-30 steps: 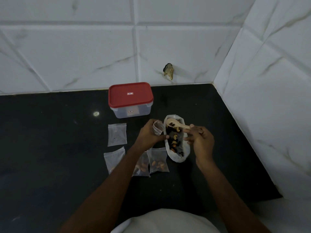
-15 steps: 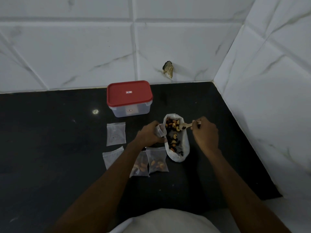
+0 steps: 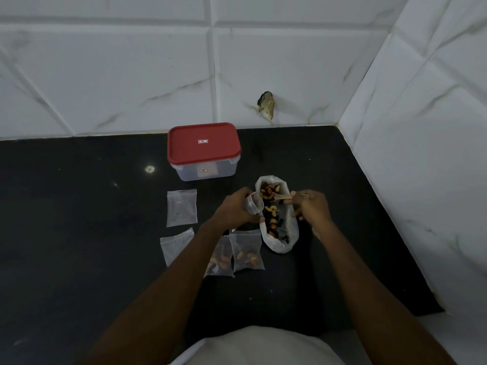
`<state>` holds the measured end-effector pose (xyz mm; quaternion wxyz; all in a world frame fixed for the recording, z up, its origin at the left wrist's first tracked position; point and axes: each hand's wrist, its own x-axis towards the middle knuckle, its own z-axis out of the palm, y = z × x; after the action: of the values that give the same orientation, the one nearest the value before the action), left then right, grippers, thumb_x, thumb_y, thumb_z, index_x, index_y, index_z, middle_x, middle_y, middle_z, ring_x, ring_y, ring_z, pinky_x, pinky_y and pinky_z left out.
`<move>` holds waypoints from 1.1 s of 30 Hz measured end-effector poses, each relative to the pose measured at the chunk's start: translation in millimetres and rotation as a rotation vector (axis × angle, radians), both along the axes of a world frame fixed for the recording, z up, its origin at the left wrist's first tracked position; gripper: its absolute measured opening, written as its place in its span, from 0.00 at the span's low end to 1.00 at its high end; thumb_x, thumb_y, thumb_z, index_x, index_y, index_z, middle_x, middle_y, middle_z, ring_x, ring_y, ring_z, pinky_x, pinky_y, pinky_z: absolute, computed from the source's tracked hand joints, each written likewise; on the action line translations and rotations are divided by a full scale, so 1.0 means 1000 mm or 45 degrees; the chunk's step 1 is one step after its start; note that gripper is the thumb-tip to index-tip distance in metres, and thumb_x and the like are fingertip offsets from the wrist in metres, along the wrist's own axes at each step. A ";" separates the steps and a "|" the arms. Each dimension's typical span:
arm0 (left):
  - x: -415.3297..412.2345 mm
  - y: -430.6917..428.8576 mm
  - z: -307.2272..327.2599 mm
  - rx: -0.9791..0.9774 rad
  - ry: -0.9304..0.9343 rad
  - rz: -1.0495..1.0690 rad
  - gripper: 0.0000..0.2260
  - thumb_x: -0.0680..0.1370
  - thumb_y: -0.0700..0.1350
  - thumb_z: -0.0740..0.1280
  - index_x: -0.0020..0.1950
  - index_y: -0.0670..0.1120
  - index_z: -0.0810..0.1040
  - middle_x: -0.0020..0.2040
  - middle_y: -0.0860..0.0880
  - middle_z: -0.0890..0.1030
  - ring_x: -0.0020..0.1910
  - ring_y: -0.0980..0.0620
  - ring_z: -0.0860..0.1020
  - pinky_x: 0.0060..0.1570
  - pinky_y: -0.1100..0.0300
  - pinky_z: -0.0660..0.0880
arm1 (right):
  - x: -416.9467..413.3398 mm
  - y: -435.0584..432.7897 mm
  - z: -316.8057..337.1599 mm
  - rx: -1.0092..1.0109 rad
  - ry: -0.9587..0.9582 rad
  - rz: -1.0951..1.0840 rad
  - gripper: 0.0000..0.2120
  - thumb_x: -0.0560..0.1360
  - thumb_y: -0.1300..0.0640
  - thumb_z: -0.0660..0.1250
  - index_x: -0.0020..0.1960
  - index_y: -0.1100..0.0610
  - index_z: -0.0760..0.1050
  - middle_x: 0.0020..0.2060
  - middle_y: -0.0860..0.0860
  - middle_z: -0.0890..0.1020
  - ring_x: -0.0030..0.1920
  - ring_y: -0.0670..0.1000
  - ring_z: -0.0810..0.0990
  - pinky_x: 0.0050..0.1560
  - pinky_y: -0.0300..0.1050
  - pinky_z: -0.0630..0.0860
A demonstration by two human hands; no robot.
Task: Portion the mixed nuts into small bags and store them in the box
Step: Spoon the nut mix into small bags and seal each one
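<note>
A big bag of white plastic lies open on the black counter. It is full of mixed nuts.

The left hand is at 9 o'clock from the big bag, right beside it. Its fingers are curled round a small clear bag and hold the bag's mouth open next to the nuts. I cannot tell if any nuts are in this small clear bag.

The right hand is at 3 o'clock from the big bag. Its fingers pinch the handle of a little wooden spoon. The round end of the spoon is over the nuts at the far end of the big bag. I cannot tell if there are nuts on it.

The box stands at 10 o'clock from the big bag, close to the wall. It is clear plastic, and its red lid is on.

Two filled bags lie flat at 7 o'clock from the big bag. One filled bag is just beside the big bag. The other filled bag touches it and is partly under the left arm. Brown nuts show through both.

Two empty bags lie farther out at 9 o'clock. The far empty bag is below the box. The near empty bag is closer to the person, and it is tilted.

The wall is white tile. It has a broken spot at 12 o'clock from the big bag.
</note>
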<state>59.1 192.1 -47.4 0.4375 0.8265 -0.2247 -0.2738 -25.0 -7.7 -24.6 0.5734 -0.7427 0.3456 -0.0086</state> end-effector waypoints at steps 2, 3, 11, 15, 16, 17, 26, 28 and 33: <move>0.000 0.000 0.000 -0.009 0.009 0.004 0.25 0.66 0.44 0.80 0.57 0.50 0.72 0.54 0.53 0.77 0.54 0.55 0.77 0.52 0.60 0.76 | -0.003 -0.003 -0.003 0.121 0.026 -0.023 0.08 0.79 0.55 0.67 0.48 0.59 0.80 0.42 0.51 0.87 0.30 0.48 0.77 0.31 0.40 0.71; 0.000 0.000 0.000 -0.010 0.011 0.006 0.25 0.66 0.45 0.80 0.57 0.51 0.72 0.53 0.54 0.77 0.53 0.56 0.77 0.50 0.62 0.75 | -0.004 -0.005 -0.005 0.176 0.040 -0.043 0.08 0.78 0.56 0.67 0.49 0.60 0.81 0.43 0.51 0.87 0.30 0.48 0.76 0.31 0.40 0.71; -0.001 0.002 -0.006 0.001 0.006 0.017 0.27 0.65 0.46 0.81 0.59 0.50 0.73 0.55 0.52 0.79 0.55 0.55 0.77 0.54 0.55 0.77 | -0.020 -0.007 -0.007 0.429 0.004 -0.194 0.06 0.78 0.57 0.67 0.50 0.59 0.79 0.42 0.53 0.86 0.31 0.48 0.78 0.34 0.41 0.72; -0.003 0.001 -0.005 0.005 -0.001 0.034 0.27 0.65 0.47 0.80 0.59 0.51 0.72 0.55 0.53 0.78 0.55 0.55 0.77 0.51 0.61 0.76 | -0.026 -0.009 0.000 0.425 -0.044 -0.198 0.07 0.78 0.57 0.67 0.51 0.59 0.79 0.43 0.54 0.87 0.34 0.49 0.80 0.36 0.42 0.74; -0.004 0.001 -0.004 0.001 -0.004 0.052 0.28 0.65 0.48 0.80 0.60 0.51 0.71 0.54 0.54 0.77 0.54 0.56 0.77 0.49 0.63 0.75 | -0.027 -0.010 0.002 0.422 -0.049 -0.198 0.06 0.78 0.56 0.67 0.51 0.59 0.79 0.43 0.54 0.87 0.34 0.49 0.80 0.37 0.42 0.74; -0.005 0.002 -0.004 -0.005 -0.004 0.075 0.28 0.65 0.48 0.80 0.60 0.50 0.72 0.53 0.55 0.77 0.53 0.57 0.76 0.47 0.65 0.73 | -0.029 -0.010 0.005 0.421 -0.055 -0.198 0.06 0.79 0.56 0.67 0.51 0.58 0.79 0.43 0.53 0.87 0.34 0.48 0.80 0.38 0.43 0.74; -0.011 -0.004 0.002 -0.079 -0.030 0.114 0.28 0.65 0.47 0.80 0.61 0.49 0.73 0.55 0.53 0.78 0.55 0.56 0.77 0.53 0.59 0.76 | -0.041 0.019 0.034 0.286 -0.152 -0.105 0.07 0.79 0.56 0.66 0.50 0.59 0.80 0.43 0.53 0.87 0.32 0.48 0.80 0.36 0.42 0.73; -0.015 -0.004 0.005 -0.123 -0.031 0.123 0.27 0.65 0.46 0.81 0.59 0.49 0.73 0.53 0.54 0.79 0.53 0.58 0.78 0.48 0.65 0.76 | -0.042 0.030 0.040 0.145 -0.164 -0.056 0.06 0.79 0.55 0.66 0.48 0.57 0.80 0.41 0.52 0.87 0.31 0.47 0.81 0.36 0.42 0.74; -0.025 -0.003 0.015 -0.248 -0.022 0.146 0.22 0.66 0.43 0.80 0.55 0.49 0.74 0.49 0.54 0.79 0.46 0.65 0.78 0.41 0.72 0.74 | -0.047 0.054 0.050 -0.559 -0.335 0.392 0.05 0.78 0.58 0.67 0.52 0.51 0.81 0.40 0.43 0.84 0.38 0.40 0.82 0.39 0.33 0.76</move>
<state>34.0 189.1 -32.3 0.5288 0.7938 -0.2064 -0.2181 -71.8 45.9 25.1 0.4335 -0.8852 0.1415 -0.0925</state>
